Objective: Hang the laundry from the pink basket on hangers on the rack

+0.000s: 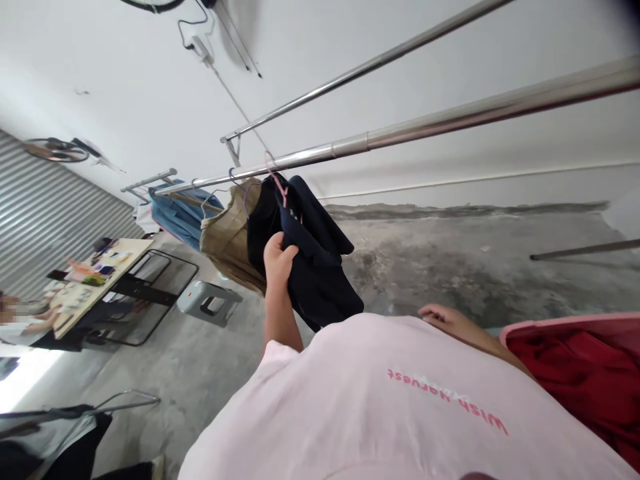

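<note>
My left hand (280, 259) is closed on the edge of a dark navy jacket (320, 283), with the thumb in front and the other fingers hidden by cloth. A pink hanger (281, 187) carries the jacket on the metal rail (320, 155). Beside it hang a black garment (261, 217), an olive-brown garment (227, 233) and blue clothing (177, 210). Low in front of my pink shirt, my right hand (443, 317) appears to hold nothing, its fingers loosely apart; the shirt covers part of it.
A pink basket (560, 324) with red cloth (590, 373) stands at my right. A grey stool (207, 302) is on the concrete floor at left. Farther off, a person (25, 323) sits at a table (127, 248) with items on it. A second rail (360, 70) runs along the wall.
</note>
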